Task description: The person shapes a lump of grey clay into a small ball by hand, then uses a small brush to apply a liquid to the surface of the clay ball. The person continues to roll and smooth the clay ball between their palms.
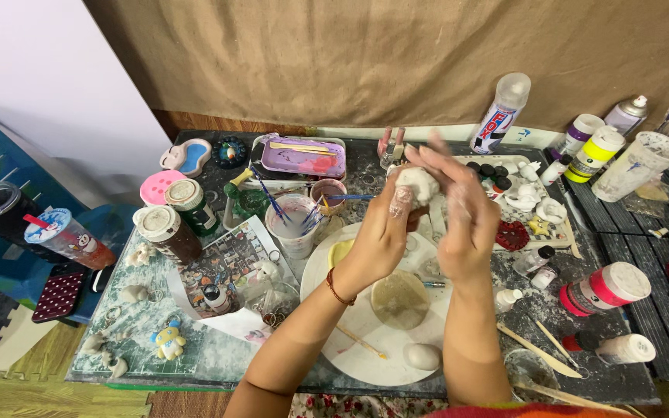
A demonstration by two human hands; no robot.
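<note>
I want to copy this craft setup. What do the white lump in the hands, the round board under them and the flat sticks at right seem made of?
Lump: soft white clay, matte, seemingly pinched between left hand and right hand. Round board: smooth white, probably plastic or ceramic, slightly glossy. Sticks: pale wood, unvarnished.

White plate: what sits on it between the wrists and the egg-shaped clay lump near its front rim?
In the head view, a flat round beige disc lies on the white plate, between the wrists and the clay lump.
</note>
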